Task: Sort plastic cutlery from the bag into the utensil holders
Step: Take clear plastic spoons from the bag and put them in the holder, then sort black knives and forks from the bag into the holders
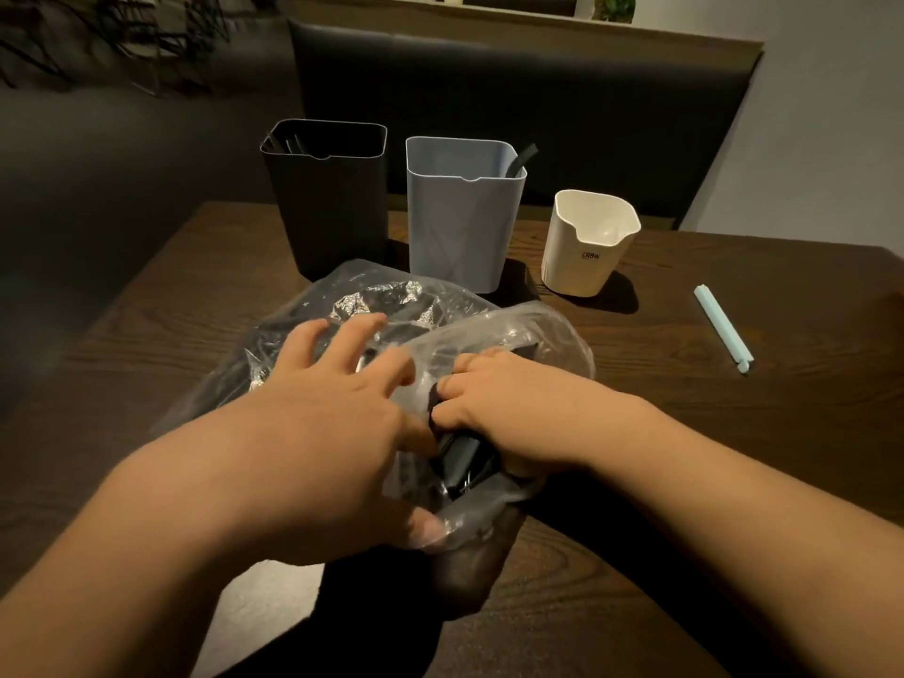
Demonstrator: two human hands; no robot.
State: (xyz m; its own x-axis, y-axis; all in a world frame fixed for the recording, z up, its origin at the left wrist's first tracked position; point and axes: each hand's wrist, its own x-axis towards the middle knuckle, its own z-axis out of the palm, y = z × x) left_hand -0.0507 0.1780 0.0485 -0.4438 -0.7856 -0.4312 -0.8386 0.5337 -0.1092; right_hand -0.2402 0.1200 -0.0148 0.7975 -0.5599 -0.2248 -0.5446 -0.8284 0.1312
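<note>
left hand point(332, 408): arm reaches forward, fingers spread wide, pressing down on the bag point(538, 335) | right hand point(494, 403): in the bag's mouth, fingers curled tight round black cutlery point(460, 464) | bag: on the table point(685, 433), just in front of the black holder point(327, 198) and grey holder point(462, 212) | white cup point(587, 247): right of them

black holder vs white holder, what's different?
The black holder is dark and tall; the white holder is cream-white and clearly shorter. The black holder stands leftmost, the white holder rightmost. The black holder has dark cutlery leaning inside; the white holder shows none. Shared: both upright, open-topped, notched front rim, on the table.
</note>
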